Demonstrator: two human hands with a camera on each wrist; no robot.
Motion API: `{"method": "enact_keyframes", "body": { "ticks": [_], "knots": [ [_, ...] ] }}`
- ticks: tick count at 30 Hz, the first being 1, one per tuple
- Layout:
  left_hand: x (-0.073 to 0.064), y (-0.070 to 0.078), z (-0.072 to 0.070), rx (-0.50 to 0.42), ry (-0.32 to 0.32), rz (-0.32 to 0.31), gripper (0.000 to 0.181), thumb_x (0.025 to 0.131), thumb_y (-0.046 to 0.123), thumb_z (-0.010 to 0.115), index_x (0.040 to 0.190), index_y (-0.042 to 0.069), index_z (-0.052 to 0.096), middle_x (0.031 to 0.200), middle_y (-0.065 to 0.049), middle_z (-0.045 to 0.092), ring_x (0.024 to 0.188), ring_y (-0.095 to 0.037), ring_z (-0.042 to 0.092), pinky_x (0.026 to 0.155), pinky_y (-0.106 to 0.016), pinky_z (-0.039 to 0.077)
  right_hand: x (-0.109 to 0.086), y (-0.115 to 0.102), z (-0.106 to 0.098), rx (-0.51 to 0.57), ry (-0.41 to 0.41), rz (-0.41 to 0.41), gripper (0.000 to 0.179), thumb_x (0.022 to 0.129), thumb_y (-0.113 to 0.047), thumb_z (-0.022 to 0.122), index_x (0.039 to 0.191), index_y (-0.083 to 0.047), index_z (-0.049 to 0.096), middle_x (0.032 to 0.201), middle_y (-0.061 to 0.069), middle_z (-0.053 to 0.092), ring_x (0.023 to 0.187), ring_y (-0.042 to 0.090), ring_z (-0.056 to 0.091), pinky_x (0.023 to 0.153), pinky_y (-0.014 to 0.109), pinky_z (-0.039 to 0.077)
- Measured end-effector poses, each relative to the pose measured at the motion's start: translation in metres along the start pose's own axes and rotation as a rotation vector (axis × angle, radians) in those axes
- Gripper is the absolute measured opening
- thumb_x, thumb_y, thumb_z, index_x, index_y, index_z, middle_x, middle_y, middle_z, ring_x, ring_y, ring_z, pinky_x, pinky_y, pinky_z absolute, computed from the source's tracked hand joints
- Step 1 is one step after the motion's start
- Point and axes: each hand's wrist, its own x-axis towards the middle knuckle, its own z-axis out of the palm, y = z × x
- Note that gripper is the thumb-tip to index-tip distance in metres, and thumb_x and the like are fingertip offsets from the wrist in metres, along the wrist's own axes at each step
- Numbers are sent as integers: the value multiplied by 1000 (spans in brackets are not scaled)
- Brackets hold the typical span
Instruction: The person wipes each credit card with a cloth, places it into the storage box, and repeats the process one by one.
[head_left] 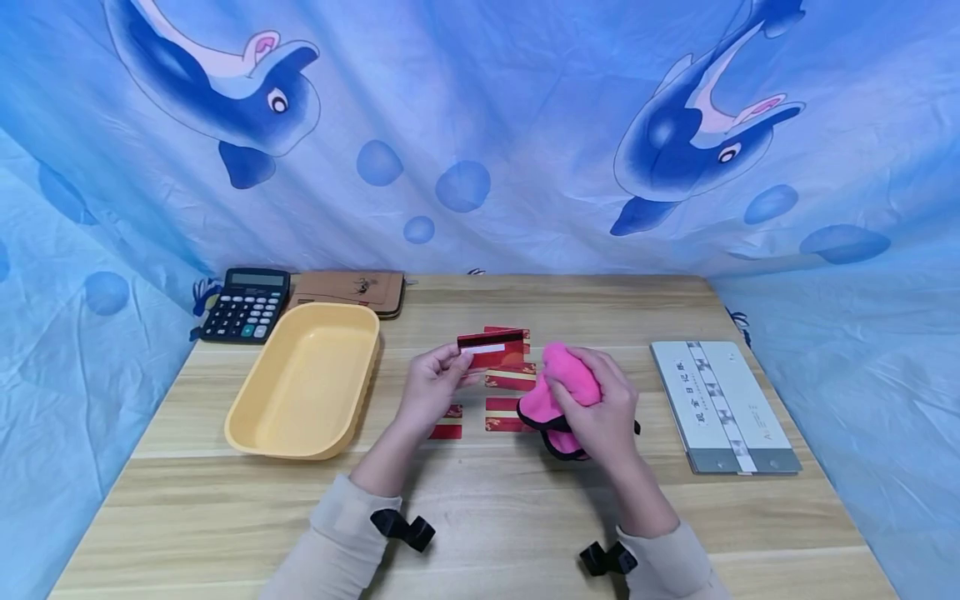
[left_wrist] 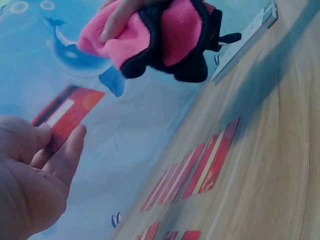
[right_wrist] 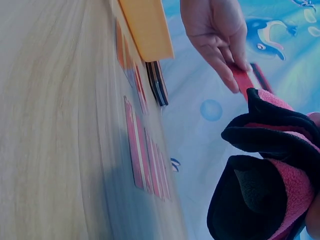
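In the head view my left hand (head_left: 433,383) pinches a red card (head_left: 491,354) between thumb and fingers, its side with the black stripe and white strip showing. My right hand (head_left: 606,404) grips a bunched pink cloth (head_left: 572,375) with black edging, just right of that card. The left wrist view shows the held card (left_wrist: 70,112) raised, apart from the pink cloth (left_wrist: 182,32). Black folds of the cloth (right_wrist: 255,195) fill the lower right of the right wrist view. Several red cards with gold bands, such as one card (head_left: 504,421), lie on the table below my hands.
A yellow plastic basin (head_left: 311,383) stands left of my hands. Behind it are a black calculator (head_left: 247,304) and a brown notebook (head_left: 345,292). On the right lies a grey-and-white ledger (head_left: 723,404). A blue dolphin-print curtain (head_left: 525,125) hangs behind the wooden table (head_left: 480,517).
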Motion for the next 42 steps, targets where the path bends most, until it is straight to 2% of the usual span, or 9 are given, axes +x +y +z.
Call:
{"method": "enact_keyframes", "body": {
  "ticks": [5, 12, 18, 20, 25, 28, 31, 34, 42],
  "knots": [
    [0, 0, 6, -14, -13, -4, 25, 102, 1, 58, 124, -8, 65, 113, -24, 71, 81, -20, 76, 85, -37, 61, -4, 17, 8, -6, -39, -13, 45, 73, -1, 89, 115, -3, 73, 111, 12, 72, 98, 29, 68, 83, 13, 52],
    [-5, -4, 9, 46, -88, 7, 31, 105, 8, 53, 132, -5, 61, 113, -20, 72, 98, -45, 70, 89, -29, 59, -4, 19, 18, -14, -81, -40, 42, 76, -4, 87, 116, -6, 74, 112, 9, 72, 98, 27, 69, 82, 21, 57],
    [-7, -7, 13, 126, -158, 53, 31, 106, 14, 54, 133, 2, 63, 112, -12, 74, 99, -31, 71, 80, -23, 58, -3, 21, 29, -125, -56, -56, 40, 78, -8, 86, 116, -4, 74, 110, 12, 70, 93, 27, 70, 75, 42, 63],
    [-8, -8, 15, 147, -165, 67, 30, 106, 13, 54, 131, 2, 65, 110, -13, 74, 99, -31, 71, 79, -27, 58, -2, 20, 32, -166, -60, -57, 39, 79, -9, 85, 117, -5, 74, 109, 12, 69, 91, 26, 70, 73, 43, 64],
    [-7, -10, 19, 139, -206, 126, 27, 105, 6, 53, 127, -6, 65, 112, -20, 72, 102, -28, 71, 93, -45, 58, -1, 14, 37, -218, -99, -77, 41, 78, -9, 85, 118, -6, 74, 110, 11, 69, 91, 27, 70, 72, 42, 64],
    [-7, -11, 21, 172, -238, 160, 31, 105, 5, 51, 133, -4, 62, 124, -19, 68, 110, -18, 66, 98, -36, 56, -1, 8, 41, -201, -139, -104, 42, 77, -9, 85, 117, -7, 74, 111, 11, 70, 91, 27, 71, 71, 42, 63],
    [-8, -11, 20, 194, -256, 175, 35, 106, 4, 48, 139, -1, 59, 129, -14, 67, 106, -11, 62, 89, -22, 55, -2, 3, 45, -178, -166, -140, 43, 76, -10, 86, 118, -6, 74, 111, 11, 70, 91, 27, 71, 69, 43, 61],
    [-9, -11, 19, 204, -254, 178, 36, 106, 3, 47, 140, 2, 59, 126, -12, 68, 98, -12, 61, 79, -18, 54, -4, 0, 47, -179, -166, -158, 44, 76, -8, 86, 118, -5, 74, 111, 13, 70, 91, 28, 71, 70, 43, 62],
    [-7, -7, 10, 194, -193, 136, 31, 107, 7, 49, 133, -3, 62, 121, -19, 69, 106, -25, 69, 95, -33, 57, 1, 7, 39, -266, -113, -69, 45, 78, -7, 85, 121, -6, 73, 111, 14, 69, 92, 31, 70, 76, 46, 63]
  ]
}}
